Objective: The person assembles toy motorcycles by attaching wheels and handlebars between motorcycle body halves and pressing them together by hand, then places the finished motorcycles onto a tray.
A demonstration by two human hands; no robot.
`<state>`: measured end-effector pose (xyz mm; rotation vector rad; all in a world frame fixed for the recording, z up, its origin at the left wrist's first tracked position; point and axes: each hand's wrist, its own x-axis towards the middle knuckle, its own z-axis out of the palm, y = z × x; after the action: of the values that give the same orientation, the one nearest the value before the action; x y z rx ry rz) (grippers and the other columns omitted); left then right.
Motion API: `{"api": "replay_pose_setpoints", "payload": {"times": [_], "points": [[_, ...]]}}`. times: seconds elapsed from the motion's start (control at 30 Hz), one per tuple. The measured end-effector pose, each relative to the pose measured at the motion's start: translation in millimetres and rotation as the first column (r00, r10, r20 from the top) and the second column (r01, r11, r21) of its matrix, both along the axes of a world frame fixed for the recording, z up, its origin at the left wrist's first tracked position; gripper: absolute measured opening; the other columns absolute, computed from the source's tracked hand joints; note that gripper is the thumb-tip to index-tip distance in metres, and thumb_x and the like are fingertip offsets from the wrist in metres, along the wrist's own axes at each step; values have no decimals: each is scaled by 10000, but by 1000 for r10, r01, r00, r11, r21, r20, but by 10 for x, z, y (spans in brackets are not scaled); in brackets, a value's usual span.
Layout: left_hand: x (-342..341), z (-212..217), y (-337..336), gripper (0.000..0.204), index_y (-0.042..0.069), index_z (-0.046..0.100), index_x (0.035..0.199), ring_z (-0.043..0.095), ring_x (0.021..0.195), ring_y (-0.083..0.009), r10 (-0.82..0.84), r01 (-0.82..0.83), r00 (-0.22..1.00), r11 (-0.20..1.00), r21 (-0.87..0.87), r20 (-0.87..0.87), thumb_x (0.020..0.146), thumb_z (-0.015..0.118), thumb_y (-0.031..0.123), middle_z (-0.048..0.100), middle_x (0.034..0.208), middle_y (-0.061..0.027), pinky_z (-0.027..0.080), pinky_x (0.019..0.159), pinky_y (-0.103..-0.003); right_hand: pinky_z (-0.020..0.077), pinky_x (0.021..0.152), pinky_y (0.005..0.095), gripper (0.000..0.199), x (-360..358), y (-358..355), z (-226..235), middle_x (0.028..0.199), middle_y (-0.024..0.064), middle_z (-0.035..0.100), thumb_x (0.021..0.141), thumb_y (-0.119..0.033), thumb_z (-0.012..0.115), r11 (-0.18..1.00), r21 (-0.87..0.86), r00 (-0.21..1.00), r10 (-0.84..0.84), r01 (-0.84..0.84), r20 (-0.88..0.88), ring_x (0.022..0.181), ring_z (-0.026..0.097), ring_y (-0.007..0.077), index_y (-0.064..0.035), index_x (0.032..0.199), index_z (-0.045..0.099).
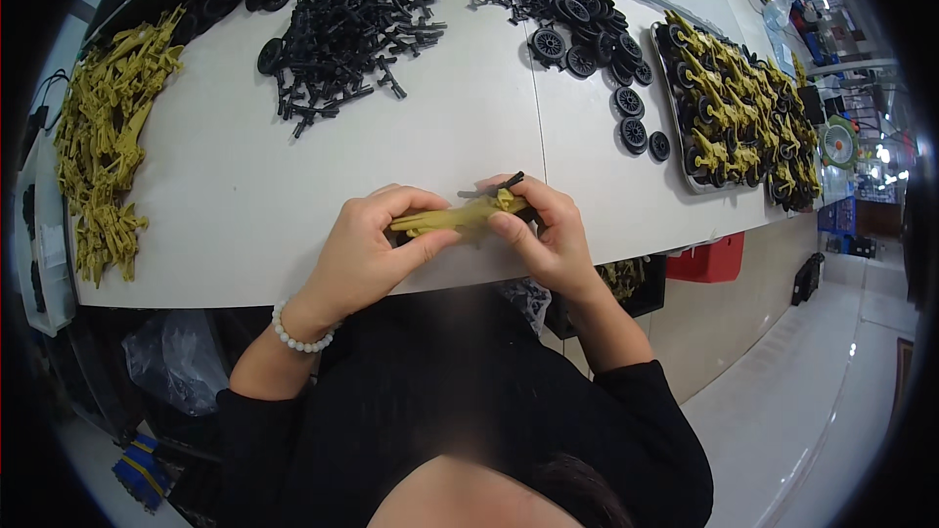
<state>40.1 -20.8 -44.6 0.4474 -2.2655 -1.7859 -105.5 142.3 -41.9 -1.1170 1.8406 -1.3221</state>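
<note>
Tray [670, 106] of wheeled pieces [736, 112] beyond right hand [556, 240]

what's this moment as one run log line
left hand: holds yellow plastic part, left end; right hand: right end; black spoked wheels: loose on table; tray: yellow-and-black assemblies

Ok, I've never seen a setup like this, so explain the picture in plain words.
There is no machine here, only a person's two bare hands. The single picture comes from a fisheye camera worn on the head, looking down, so straight edges bend near the rim. The left hand and right hand together hold an olive-yellow plastic piece; a black rod shows by the right hand. On the white table lie yellow plastic parts at left, black stick-like parts beyond the hands, and spoked black wheels farther right. Right of those, a tray holds yellow pieces with black wheels.
</note>
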Motion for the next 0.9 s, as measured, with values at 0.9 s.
{"api": "replay_pose_setpoints", "payload": {"times": [0.9], "points": [[-58, 240, -28, 237, -41, 679, 945, 528, 584, -49, -133, 136, 981, 991, -12, 143, 823, 721, 157, 636, 675, -43, 428, 538, -212, 462, 673, 246, 309, -113, -153, 202, 886, 60, 642, 831, -218, 715, 993, -16, 988, 118, -120, -102, 742, 595, 118, 8, 1031, 650]]}}
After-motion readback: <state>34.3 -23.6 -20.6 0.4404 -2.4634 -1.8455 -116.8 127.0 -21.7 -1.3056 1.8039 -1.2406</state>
